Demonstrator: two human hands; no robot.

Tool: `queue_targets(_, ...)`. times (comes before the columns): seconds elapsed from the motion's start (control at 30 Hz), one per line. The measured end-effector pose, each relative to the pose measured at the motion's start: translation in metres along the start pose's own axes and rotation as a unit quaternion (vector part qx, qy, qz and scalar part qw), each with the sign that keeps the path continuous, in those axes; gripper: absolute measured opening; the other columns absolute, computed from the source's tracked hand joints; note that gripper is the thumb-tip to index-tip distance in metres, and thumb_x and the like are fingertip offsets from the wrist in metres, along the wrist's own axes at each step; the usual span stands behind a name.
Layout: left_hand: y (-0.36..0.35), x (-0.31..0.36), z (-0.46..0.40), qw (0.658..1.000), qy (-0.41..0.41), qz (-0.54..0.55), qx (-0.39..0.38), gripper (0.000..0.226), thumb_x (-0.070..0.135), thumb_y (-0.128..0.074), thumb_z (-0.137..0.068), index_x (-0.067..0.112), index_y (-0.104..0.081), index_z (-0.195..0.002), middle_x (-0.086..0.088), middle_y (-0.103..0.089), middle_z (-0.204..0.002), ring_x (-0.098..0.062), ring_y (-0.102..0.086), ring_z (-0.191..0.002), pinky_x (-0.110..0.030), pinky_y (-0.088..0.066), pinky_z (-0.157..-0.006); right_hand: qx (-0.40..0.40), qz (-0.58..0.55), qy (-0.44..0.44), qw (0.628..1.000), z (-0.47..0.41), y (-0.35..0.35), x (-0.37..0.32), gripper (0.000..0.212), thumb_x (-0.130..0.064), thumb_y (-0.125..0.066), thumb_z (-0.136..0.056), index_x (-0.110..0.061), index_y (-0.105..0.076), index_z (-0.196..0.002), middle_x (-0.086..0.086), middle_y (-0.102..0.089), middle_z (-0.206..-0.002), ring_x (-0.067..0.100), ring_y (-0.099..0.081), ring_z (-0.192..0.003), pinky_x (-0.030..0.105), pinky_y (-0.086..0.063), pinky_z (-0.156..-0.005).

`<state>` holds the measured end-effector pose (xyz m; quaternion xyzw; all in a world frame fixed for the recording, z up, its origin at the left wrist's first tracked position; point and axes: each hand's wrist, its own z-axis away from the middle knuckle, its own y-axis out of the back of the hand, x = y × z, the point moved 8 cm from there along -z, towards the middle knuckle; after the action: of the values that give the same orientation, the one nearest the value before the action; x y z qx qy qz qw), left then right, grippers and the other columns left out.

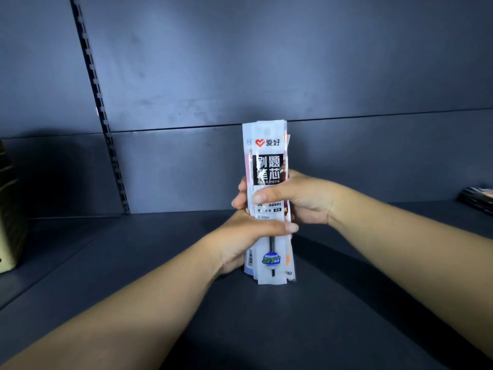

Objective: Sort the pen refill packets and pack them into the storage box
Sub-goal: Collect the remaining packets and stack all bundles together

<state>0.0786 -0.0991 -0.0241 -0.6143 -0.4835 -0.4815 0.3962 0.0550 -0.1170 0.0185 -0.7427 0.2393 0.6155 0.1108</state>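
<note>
Squaring looks like the step in hand: left hand (pixel 240 236) and right hand (pixel 298 198) each keep a closed grip on the upright refill packets (pixel 268 161) above the shelf (pixel 133 263). Next, probably finding the storage box, unseen here.

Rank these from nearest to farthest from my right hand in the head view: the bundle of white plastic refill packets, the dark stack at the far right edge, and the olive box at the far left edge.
1. Bundle of white plastic refill packets: gripped in the right hand, centre.
2. Dark stack: right edge of the shelf.
3. Olive box: far left edge.
</note>
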Motion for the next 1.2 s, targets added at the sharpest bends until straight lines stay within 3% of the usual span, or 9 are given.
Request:
queue_targets(0.13, -0.021, 0.002, 0.001, 0.999, 0.017, 0.014, -0.030, 0.018, 0.007, -0.064, -0.060, 0.014, -0.057, -0.075, 0.009, -0.061, -0.051, -0.008, -0.061, -0.049, -0.031, -0.057, -0.064, 0.023, 0.004, 0.004, 1.000, 0.013, 0.007, -0.006, 0.028, -0.014, -0.071, -0.051, -0.014, -0.061, -0.077, 0.002, -0.073, -0.070, 0.015, -0.069, -0.073, 0.027, -0.057, -0.072)
queue_targets(0.27, -0.054, 0.013, -0.004, 0.999, 0.011, 0.009, -0.050, 0.010, 0.001, -0.069, -0.067, 0.010, -0.064, -0.066, -0.002, -0.067, -0.059, -0.016, -0.067, -0.059, -0.034, -0.060, -0.069, 0.060, 0.045, 0.010, 0.997, 0.044, 0.022, -0.026, 0.010, -0.011, -0.061, -0.066, -0.014, -0.061, -0.076, 0.000, -0.073, -0.069, 0.014, -0.068, -0.072, 0.028, -0.056, -0.071)
queue_targets(0.47, -0.128, 0.012, -0.026, 0.999, 0.012, 0.037, -0.016, 0.008, 0.002, -0.060, -0.081, 0.009, -0.059, -0.075, -0.002, -0.062, -0.050, -0.016, -0.063, -0.048, -0.031, -0.058, -0.063, 0.151, 0.089, -0.027, 0.984, 0.124, 0.071, -0.045, 0.025, -0.022, -0.068, -0.066, -0.012, -0.063, -0.088, 0.001, -0.071, -0.077, 0.012, -0.068, -0.069, 0.023, -0.056, -0.068)
queue_targets(0.6, -0.202, 0.001, -0.060, 0.999, 0.029, 0.017, -0.024, 0.003, 0.007, -0.062, -0.080, 0.009, -0.063, -0.079, -0.004, -0.070, -0.059, -0.014, -0.068, -0.057, -0.030, -0.058, -0.067, 0.200, 0.148, -0.071, 0.966, 0.196, 0.131, -0.051, 0.014, -0.025, -0.058, -0.082, -0.013, -0.062, -0.077, -0.002, -0.069, -0.066, 0.009, -0.064, -0.058, 0.017, -0.051, -0.051)
queue_targets(0.73, -0.259, -0.017, -0.104, 0.996, 0.077, 0.031, 0.026, 0.007, 0.007, -0.063, -0.081, 0.011, -0.063, -0.076, -0.003, -0.068, -0.056, -0.013, -0.065, -0.052, -0.033, -0.057, -0.069, 0.272, 0.193, -0.133, 0.933, 0.290, 0.227, -0.053, 0.026, -0.039, -0.061, -0.071, -0.019, -0.066, -0.088, -0.003, -0.071, -0.101, 0.007, -0.064, -0.090, 0.022, -0.049, -0.083)
queue_targets(0.83, -0.289, -0.030, -0.128, 0.991, 0.121, 0.022, 0.050, 0.011, 0.007, -0.061, -0.082, 0.011, -0.060, -0.072, -0.001, -0.064, -0.046, -0.015, -0.063, -0.043, -0.031, -0.057, -0.050, 0.378, 0.234, -0.171, 0.879, 0.359, 0.305, -0.057, 0.026, -0.034, -0.065, -0.076, -0.016, -0.063, -0.094, 0.007, -0.064, -0.115, 0.014, -0.059, -0.102, 0.027, -0.046, -0.091)
queue_targets(0.93, -0.303, -0.043, -0.144, 0.986, 0.144, -0.004, 0.081, 0.012, 0.006, -0.061, -0.082, 0.010, -0.059, -0.071, 0.000, -0.062, -0.042, -0.013, -0.061, -0.038, -0.027, -0.052, -0.039, 0.427, 0.262, -0.227, 0.835, 0.391, 0.353, -0.043, 0.049, -0.038, -0.066, -0.077, -0.004, -0.059, -0.111, 0.016, -0.060, -0.122, 0.025, -0.056, -0.113, 0.035, -0.044, -0.098)
queue_targets(1.1, -0.306, -0.059, -0.167, 0.976, 0.170, -0.028, 0.135, 0.004, 0.011, -0.067, -0.079, 0.009, -0.063, -0.078, -0.004, -0.069, -0.052, -0.018, -0.066, -0.045, -0.035, -0.056, -0.045, 0.427, 0.212, -0.328, 0.815, 0.408, 0.383, -0.001, 0.070, -0.050, -0.068, -0.070, -0.004, -0.049, -0.119, 0.014, -0.056, -0.113, 0.026, -0.054, -0.104, 0.034, -0.045, -0.087)
queue_targets(1.2, -0.310, -0.066, -0.183, 0.970, 0.192, -0.047, 0.141, 0.015, 0.012, -0.066, -0.079, 0.006, -0.066, -0.092, -0.011, -0.072, -0.072, -0.021, -0.068, -0.053, -0.038, -0.058, -0.051, 0.425, 0.089, -0.332, 0.838, 0.406, 0.384, 0.010, 0.079, -0.043, -0.066, -0.076, 0.002, -0.034, -0.133, 0.021, -0.044, -0.135, 0.031, -0.047, -0.122, 0.037, -0.042, -0.096)
